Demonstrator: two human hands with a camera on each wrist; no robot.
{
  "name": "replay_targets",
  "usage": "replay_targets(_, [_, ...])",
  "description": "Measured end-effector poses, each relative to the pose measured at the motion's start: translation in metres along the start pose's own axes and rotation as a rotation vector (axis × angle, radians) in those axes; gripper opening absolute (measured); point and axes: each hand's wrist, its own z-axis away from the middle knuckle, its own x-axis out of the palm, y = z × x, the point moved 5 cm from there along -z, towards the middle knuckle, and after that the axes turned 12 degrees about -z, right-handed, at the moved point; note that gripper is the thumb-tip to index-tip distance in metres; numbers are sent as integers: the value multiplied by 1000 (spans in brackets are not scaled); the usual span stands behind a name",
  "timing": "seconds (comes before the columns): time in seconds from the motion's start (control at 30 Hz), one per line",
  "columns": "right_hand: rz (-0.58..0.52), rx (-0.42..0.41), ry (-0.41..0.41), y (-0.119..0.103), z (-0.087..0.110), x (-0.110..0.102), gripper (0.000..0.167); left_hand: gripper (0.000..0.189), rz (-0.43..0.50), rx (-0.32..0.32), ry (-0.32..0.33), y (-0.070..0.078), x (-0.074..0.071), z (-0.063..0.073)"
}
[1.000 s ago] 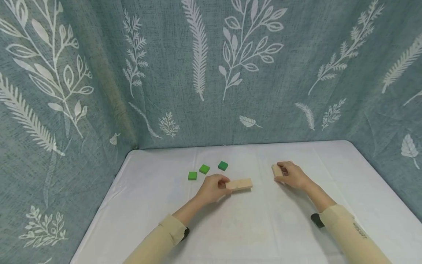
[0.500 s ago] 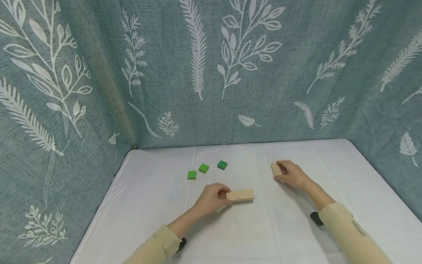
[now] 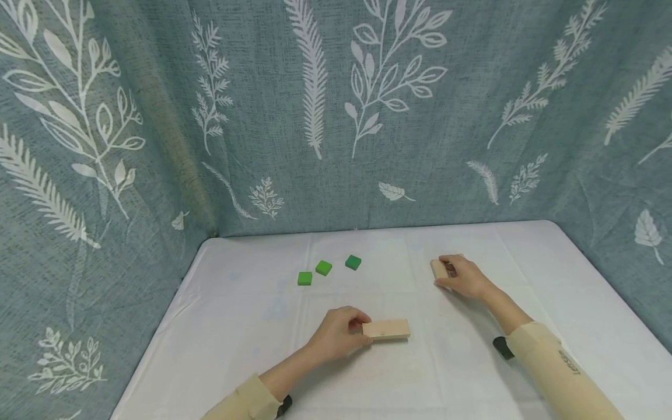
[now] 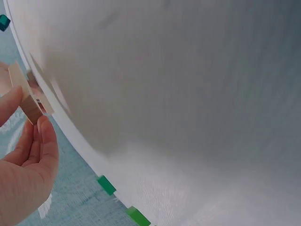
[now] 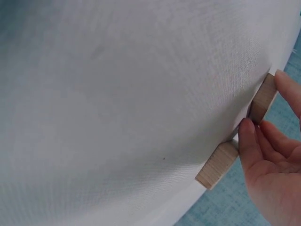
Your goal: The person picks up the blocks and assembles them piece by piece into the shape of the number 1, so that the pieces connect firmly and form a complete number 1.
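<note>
My left hand [image 3: 338, 335] pinches the left end of a pale wooden block [image 3: 388, 329], which points to the right, low over the white table in the head view. In the left wrist view the thumb and fingertips grip this block [image 4: 30, 109] by its end. Farther back on the right, my right hand [image 3: 464, 277] holds a second wooden block [image 3: 439, 269] between thumb and fingers. The right wrist view shows this held block [image 5: 263, 99] and another wooden block [image 5: 218, 165] lying right beside the fingers; in the head view the hand mostly hides that one.
Three small green squares lie toward the back left: a light green one [image 3: 304, 278], another light green one [image 3: 324, 268] and a darker one [image 3: 353, 262]. A patterned blue-green curtain [image 3: 336, 175] hangs behind the white-covered table [image 3: 236, 315] and along its sides.
My left hand has drawn its wooden block toward the front of the table, away from the green squares. The right hand stays in place on its block.
</note>
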Motion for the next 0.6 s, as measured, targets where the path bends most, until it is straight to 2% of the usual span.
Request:
replay_targets(0.37, [6, 12, 6, 0, 0, 0, 61, 27, 12, -35, -59, 4, 6, 13])
replay_targets(0.6, [-5, 8, 2, -1, 1, 0, 61, 27, 35, -27, -84, 10, 9, 21])
